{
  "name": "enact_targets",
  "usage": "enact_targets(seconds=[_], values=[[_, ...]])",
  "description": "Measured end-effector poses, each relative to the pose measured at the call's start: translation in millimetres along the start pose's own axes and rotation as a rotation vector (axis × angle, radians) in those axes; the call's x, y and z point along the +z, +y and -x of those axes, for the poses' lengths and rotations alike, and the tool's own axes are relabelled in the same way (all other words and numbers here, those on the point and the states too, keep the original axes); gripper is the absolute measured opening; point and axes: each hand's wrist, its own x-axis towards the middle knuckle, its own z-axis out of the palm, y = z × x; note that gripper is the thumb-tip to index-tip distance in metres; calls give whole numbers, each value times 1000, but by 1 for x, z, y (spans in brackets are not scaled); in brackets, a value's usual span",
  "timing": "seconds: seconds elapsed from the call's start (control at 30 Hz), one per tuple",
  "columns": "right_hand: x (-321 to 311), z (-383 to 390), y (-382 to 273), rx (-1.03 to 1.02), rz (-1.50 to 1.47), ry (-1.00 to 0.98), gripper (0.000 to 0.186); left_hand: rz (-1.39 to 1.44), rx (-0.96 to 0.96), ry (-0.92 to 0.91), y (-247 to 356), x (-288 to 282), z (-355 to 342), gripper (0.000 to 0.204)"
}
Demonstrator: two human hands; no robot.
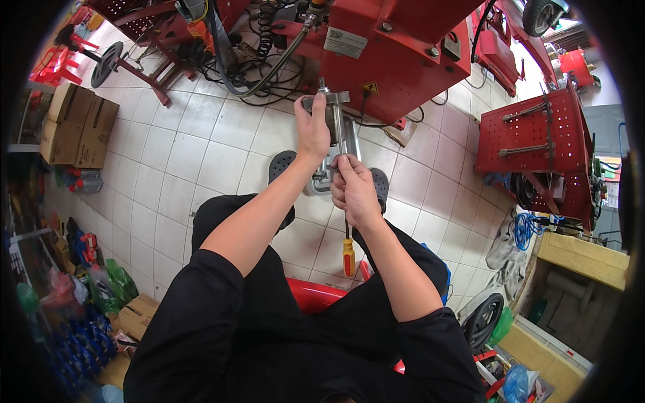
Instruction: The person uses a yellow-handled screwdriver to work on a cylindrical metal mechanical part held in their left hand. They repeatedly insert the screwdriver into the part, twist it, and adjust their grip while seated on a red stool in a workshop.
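My left hand (314, 131) is wrapped around a grey metal part with a flanged head (338, 98) and a threaded stud on top. Below and to the right of it, my closed right hand (354, 191) grips a screwdriver by its shaft, the yellow and red handle (349, 258) hanging down below the fist. A bright metal rod (338, 127) runs from the flange down to my right fingertips; whether it joins the screwdriver shaft is hidden. Beneath my hands, a silver-grey metal piece (353, 138) stands on the floor between my feet, partly covered.
A large red machine (396, 60) with hoses and cables stands just ahead. Red perforated racks (537, 138) hold wrenches at the right. Cardboard boxes (77, 127) are stacked on the left. Under me is a red seat (312, 293). White tiles (201, 168) cover the floor.
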Motion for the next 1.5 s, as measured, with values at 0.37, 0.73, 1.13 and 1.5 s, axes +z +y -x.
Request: enact_targets(seconds=[0.37,0.73,1.13,1.5], values=[[-19,-15,16,-310,548,127,28,-39,-75,61,-4,-1,-2,52],[-36,-7,-34,-62,514,166,43,280,-391,-30,35,-16,-12,60],[-168,-123,91,71,1532,419,46,302,-495,-125,42,-1,-10,35],[-177,-290,92,31,1923,139,33,-569,-549,-166,-43,-14,24,75]])
